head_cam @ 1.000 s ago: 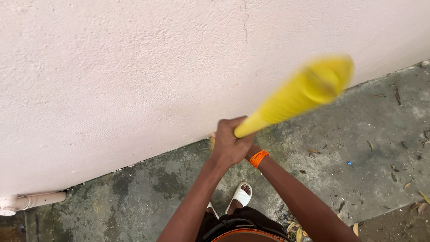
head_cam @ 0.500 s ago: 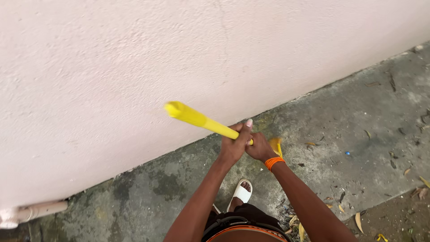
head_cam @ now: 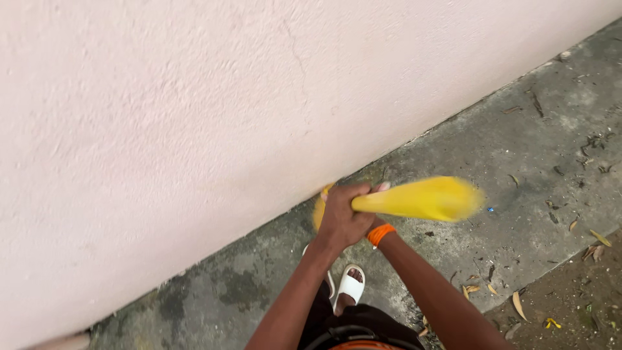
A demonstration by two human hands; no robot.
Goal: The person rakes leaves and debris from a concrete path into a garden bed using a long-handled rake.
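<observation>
Two hands held a yellow broom handle close to a pink wall.

The fingers (head_cam: 363, 192) of the left hand (head_cam: 341, 217) were wrapped tight around the yellow handle (head_cam: 418, 198), near its thin end. The right hand (head_cam: 372, 223) sat just under the left one and was mostly hidden by it, so I cannot tell how its fingers were closed; an orange wristband (head_cam: 380, 233) was on that wrist. The handle pointed to the right, above the ground, and its thick end was blurred. A small blurred yellow part (head_cam: 319, 210) showed to the left of the hands. Below the arms stood a white sandal (head_cam: 350, 286) on the stained concrete floor (head_cam: 518, 168). The pink wall (head_cam: 194, 116) rose just behind the hands. Dry leaves (head_cam: 518, 304) lay on the floor to the right.
</observation>
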